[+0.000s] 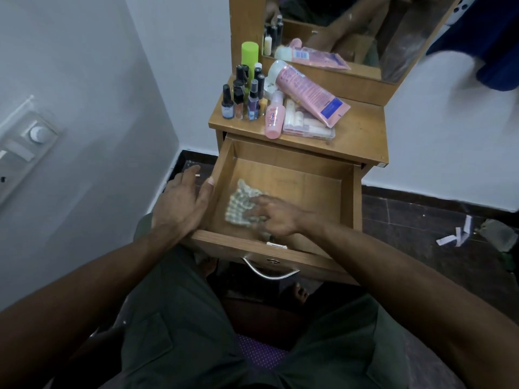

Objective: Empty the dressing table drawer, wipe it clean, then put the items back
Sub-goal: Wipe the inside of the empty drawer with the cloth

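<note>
Wiping: right hand (273,217) presses a checked cloth (241,204) flat, fingers spread, on the near-left floor of the open drawer (348,197).
Left hand (179,202): fingers relaxed, thumb on the drawer's left wall, steadying it.
Cloth handling: likely soft, light; bunch it under the palm.
Tabletop (362,136): bottles, pink tube (306,94) waiting, far side.

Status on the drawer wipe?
Right hand presses cloth on drawer floor. Left hand steadies left wall. Drawer emptied; toiletries on top. Nothing obstructing.
</note>
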